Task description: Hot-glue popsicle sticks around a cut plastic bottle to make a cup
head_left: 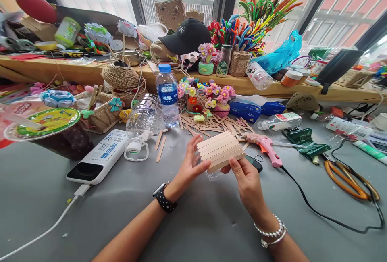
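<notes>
- Spreading beneath my forearms, the grey desk [193, 233] carries bottles, craft sticks and tools.
- A wooden ledge [81, 70] runs along its far side, below the barred windows, crowded with crafts and containers.
- On that ledge stands a bunch of many-coloured pipe cleaners [256, 22], to the right of a black cap [189, 36].
- Over to my left, a drink cup [66, 145] with a printed lid leans just beside a white power bank [102, 153], which has a white cable plugged in.
- Ahead of me a water bottle [167, 92] with a blue cap stands upright.
- Right of that bottle, a pile of craft sticks [208, 125] lies loosely scattered.
- My right hand [248, 179] grips the near right corner of a stick panel [220, 149], thumb on top, fingers underneath.
- My left hand [190, 163] has its thumb and fingers spread about the left end; whether they press on it I cannot tell.
- The panel, sticks side by side, is tilted above the desk between my hands.
- Just right of it rests a pink glue gun [273, 155], its black cord trailing away.
- Two loose sticks [161, 149] lie apart, left of my left hand.
</notes>
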{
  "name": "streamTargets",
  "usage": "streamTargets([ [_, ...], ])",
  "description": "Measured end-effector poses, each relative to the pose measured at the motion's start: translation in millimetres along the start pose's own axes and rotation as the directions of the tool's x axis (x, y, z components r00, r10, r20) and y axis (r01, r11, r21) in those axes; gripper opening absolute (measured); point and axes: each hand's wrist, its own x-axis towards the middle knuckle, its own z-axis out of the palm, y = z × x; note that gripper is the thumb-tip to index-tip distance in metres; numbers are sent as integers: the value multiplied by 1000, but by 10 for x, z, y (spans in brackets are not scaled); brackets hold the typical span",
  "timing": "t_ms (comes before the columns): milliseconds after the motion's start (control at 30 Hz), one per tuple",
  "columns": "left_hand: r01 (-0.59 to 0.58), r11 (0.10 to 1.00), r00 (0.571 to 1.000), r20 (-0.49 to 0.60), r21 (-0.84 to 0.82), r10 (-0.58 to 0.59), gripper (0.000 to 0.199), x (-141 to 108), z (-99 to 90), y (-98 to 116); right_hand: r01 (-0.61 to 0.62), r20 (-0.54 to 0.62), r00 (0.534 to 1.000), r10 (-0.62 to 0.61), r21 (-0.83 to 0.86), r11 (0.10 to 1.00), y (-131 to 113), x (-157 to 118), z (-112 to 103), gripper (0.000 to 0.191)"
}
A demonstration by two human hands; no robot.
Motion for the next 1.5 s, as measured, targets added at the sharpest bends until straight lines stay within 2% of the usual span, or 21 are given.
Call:
streamTargets([
  [67, 56, 998, 997, 48, -5, -56, 76, 1, 9, 16, -2, -4, 1000, 2, -9, 1000, -1, -3, -1, 29],
  [200, 87, 996, 990, 108, -12, -85, 76, -11, 21, 38, -12, -30, 999, 12, 8, 1000, 14, 3, -13, 28],
  [433, 39, 999, 992, 117, -12, -37, 72, -24, 11, 8, -30, -23, 999, 30, 0, 1000, 12, 6, -7, 30],
  [533, 36, 999, 995, 91, -8, -35, 75, -28, 13, 17, -43, 24, 999, 42, 12, 999, -1, 27, -38, 30],
  [633, 47, 999, 997, 53, -4, -47, 81, -24, 12, 26, -79, 126, 989, 77, 9, 997, -26, 56, -91, 28],
  [767, 108, 993, 992, 71, -50, -104, 90, 3, -1, 25, -102, 203, 974, 97, 16, 995, -60, 70, -123, 26],
  [1000, 202, 963, 969, 182, -180, -169, 85, 12, -18, 100, -97, 161, 983, 88, 49, 994, -60, 39, -77, 25],
  [1233, 190, 968, 970, 185, -165, -159, 84, -10, -13, 93, -5, 63, 998, 7, -21, 1000, -19, 6, -25, 27],
  [1500, 181, 974, 976, 149, -137, -160, 84, -21, 19, 89, -17, 41, 999, 16, 1, 1000, 16, -4, -12, 24],
])
